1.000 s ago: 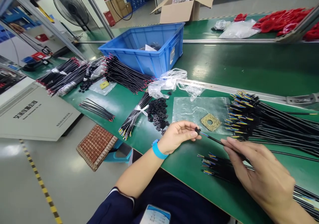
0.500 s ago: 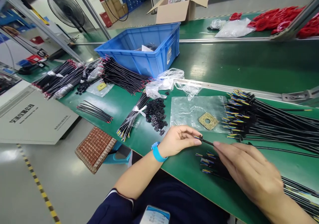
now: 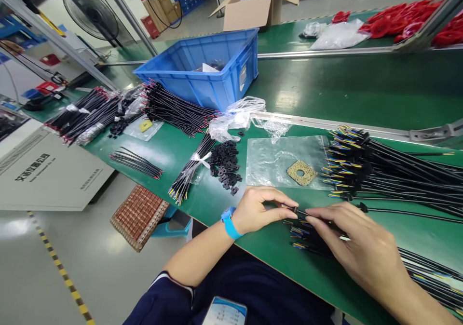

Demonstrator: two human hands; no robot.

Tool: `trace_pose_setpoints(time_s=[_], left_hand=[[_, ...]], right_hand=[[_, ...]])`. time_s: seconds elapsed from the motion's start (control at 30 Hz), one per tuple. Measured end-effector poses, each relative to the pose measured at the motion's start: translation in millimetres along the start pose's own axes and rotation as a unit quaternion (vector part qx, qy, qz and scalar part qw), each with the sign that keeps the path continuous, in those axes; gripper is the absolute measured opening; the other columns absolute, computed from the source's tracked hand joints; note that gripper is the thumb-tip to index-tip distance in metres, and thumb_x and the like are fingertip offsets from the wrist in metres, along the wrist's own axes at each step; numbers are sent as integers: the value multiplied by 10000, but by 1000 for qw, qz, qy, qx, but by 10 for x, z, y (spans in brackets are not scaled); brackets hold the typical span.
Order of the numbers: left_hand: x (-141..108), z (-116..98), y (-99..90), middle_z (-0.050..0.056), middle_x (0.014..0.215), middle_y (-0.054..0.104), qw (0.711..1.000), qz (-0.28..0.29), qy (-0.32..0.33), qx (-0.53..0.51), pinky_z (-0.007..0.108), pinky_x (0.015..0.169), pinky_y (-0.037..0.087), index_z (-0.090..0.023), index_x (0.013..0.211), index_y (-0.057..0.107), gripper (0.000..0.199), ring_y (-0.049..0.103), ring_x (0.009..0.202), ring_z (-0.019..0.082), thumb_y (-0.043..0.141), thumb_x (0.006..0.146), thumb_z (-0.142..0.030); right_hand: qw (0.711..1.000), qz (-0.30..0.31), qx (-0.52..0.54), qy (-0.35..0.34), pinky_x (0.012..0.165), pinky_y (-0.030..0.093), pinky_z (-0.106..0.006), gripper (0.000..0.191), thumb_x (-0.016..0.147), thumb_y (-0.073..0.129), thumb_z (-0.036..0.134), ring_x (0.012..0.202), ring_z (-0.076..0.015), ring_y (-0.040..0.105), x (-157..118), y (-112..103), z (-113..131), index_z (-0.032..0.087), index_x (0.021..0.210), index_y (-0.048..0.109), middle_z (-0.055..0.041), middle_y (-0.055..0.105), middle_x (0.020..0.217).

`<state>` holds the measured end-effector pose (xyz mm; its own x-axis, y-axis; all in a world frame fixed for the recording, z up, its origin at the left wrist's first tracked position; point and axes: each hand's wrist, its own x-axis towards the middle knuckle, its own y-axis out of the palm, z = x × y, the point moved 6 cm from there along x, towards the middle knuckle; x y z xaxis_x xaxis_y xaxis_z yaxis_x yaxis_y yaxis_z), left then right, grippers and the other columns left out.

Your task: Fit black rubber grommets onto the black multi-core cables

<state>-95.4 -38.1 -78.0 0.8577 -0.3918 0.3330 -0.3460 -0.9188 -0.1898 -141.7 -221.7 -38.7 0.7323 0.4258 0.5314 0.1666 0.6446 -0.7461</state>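
Between thumb and fingers, my left hand (image 3: 258,210) pinches the end of a black cable (image 3: 301,212), with a small dark piece at the fingertips. My right hand (image 3: 361,248) grips the same cable just to the right. Below the hands lies a bundle of black cables (image 3: 307,238) with coloured wire ends, partly hidden by my right hand. A pile of small black square pieces (image 3: 224,163) sits left of a clear plastic bag (image 3: 267,161). On that bag rests a speckled yellow square (image 3: 310,172) with a round hole.
At the right is a large pile of black cables (image 3: 398,175). A blue crate (image 3: 231,86) stands behind red-tipped cables (image 3: 177,110). A tied bundle (image 3: 188,173) and several loose cables (image 3: 135,162) lie at the left. A metal rail (image 3: 383,131) crosses the table.
My right hand has moved left and is closer to my left hand along the cable. The camera view has shifted slightly.
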Motion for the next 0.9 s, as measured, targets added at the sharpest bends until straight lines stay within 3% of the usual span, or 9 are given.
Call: trace_pose_setpoints(time_s=[0.33, 0.6, 0.77, 0.9], left_hand=[[1, -21, 81, 81, 905, 851, 999, 30, 19, 31, 251, 777, 630, -187, 975, 864, 224, 799, 794, 172, 837, 907, -399], [1, -24, 83, 89, 914, 852, 999, 18, 33, 22, 250, 781, 632, -173, 1011, 860, 253, 802, 802, 169, 811, 931, -409], [-1, -5, 101, 91, 908, 852, 999, 21, 39, 14, 244, 775, 633, -172, 984, 862, 270, 807, 804, 173, 826, 913, -431], [9, -69, 110, 102, 941, 854, 997, 15, 71, 19, 240, 810, 639, -162, 1023, 854, 251, 815, 834, 175, 818, 923, -390]], right_hand=[[987, 16, 120, 108, 562, 526, -207, 160, 1049, 624, 325, 620, -105, 656, 23, 88, -77, 264, 963, 745, 30, 699, 745], [977, 16, 150, 150, 607, 541, -174, 182, 1028, 654, 406, 655, -87, 694, -8, 79, -158, 303, 951, 783, 57, 748, 788], [967, 42, 173, 184, 556, 538, -206, 268, 1020, 649, 473, 617, -116, 699, 9, 109, -172, 292, 888, 796, 29, 762, 771], [980, 40, 140, 138, 587, 552, -251, 272, 1041, 617, 449, 650, -144, 711, 43, 80, -75, 279, 908, 782, 9, 766, 797]])
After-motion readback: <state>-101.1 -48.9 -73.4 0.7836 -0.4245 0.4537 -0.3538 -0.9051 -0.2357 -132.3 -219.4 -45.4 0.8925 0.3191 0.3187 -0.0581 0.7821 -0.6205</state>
